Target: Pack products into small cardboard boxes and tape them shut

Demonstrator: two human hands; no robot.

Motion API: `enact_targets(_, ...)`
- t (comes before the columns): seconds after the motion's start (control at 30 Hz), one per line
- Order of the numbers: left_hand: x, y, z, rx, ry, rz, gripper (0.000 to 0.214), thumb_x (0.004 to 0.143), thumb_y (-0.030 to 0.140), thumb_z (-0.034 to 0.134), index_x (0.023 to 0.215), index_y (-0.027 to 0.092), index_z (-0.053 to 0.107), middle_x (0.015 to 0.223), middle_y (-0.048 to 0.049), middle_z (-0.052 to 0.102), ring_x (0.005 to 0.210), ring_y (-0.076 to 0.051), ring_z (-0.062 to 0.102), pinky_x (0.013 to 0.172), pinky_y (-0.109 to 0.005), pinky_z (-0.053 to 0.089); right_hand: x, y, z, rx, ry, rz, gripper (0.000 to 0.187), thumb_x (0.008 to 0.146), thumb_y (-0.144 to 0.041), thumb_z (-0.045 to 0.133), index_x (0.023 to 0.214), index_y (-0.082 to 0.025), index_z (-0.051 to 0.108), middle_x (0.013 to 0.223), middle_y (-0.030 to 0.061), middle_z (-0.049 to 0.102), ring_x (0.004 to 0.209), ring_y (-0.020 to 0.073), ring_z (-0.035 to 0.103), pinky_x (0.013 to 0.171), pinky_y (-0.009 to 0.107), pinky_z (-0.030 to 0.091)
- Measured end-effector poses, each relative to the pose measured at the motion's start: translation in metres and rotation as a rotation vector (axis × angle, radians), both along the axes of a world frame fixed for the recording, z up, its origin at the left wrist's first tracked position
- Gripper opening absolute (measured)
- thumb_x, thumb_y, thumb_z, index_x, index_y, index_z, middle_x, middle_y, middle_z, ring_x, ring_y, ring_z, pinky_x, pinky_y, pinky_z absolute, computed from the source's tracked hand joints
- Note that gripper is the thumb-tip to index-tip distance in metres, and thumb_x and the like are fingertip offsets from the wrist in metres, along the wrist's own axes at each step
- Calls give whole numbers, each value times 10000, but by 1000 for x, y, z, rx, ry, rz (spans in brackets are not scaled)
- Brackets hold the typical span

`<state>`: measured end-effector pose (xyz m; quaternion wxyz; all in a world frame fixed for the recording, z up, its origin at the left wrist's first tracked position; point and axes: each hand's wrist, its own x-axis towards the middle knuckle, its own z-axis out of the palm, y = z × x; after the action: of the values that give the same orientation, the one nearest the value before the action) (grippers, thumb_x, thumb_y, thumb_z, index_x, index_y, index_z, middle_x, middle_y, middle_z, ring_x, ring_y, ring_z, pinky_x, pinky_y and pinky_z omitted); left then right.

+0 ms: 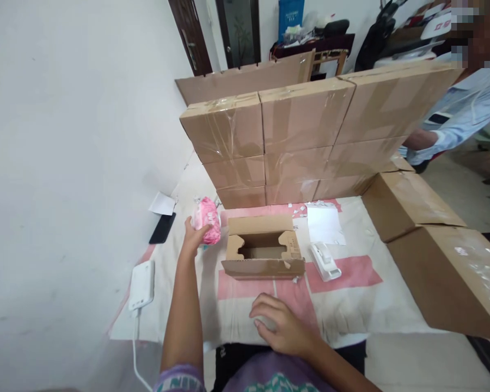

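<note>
My left hand point(194, 235) is stretched forward and closed around a pink item in clear plastic wrap point(206, 219), held just left of an open small cardboard box point(263, 247). The box lies on its side on a white-and-pink cloth point(343, 272), its inside empty. My right hand point(283, 324) rests on the cloth near me, below the box, fingers curled loosely and apart, holding nothing.
A white tape dispenser point(324, 260) and a white sheet of labels point(324, 223) lie right of the box. Stacked taped cartons point(302, 136) form a wall behind; more cartons point(445, 261) line the right. A phone point(162, 228) and a white charger point(141, 284) lie at left. Another person's sleeve point(461, 117) shows at far right.
</note>
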<state>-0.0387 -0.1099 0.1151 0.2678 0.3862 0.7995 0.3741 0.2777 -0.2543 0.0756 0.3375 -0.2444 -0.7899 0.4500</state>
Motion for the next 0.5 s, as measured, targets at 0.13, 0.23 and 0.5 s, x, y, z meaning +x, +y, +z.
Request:
enact_targets(0.13, 19, -48, 45, 439, -101, -49, 973, 867, 415, 666, 1577, 260, 19, 1641, -165, 314, 1461, -265, 458, 1162, -378, 453, 20, 41, 84, -89, 472, -136, 182, 1009, -285, 568, 1191, -295, 584, 1015, 58, 681, 930, 198, 696, 822, 364, 601)
enact_targets(0.23, 73, -78, 80, 755, -128, -147, 1059, 771, 395, 817, 1582, 292, 145, 1673, -111, 258, 1531, -306, 343, 1243, -415, 349, 18, 90, 135, -154, 489, -106, 704, 901, -423, 754, 1482, -344, 365, 1329, 100, 614, 1269, 240, 622, 1083, 469, 527)
enact_targets(0.5, 168, -111, 103, 680, -527, -492, 1103, 627, 139, 915, 1558, 385, 378, 1670, -14, 321, 1575, -341, 224, 1305, -492, 164, 10, 146, 166, -50, 265, -80, 1268, 610, -788, 802, 1608, -241, 241, 1533, 179, 470, 1357, 356, 556, 1069, 537, 521)
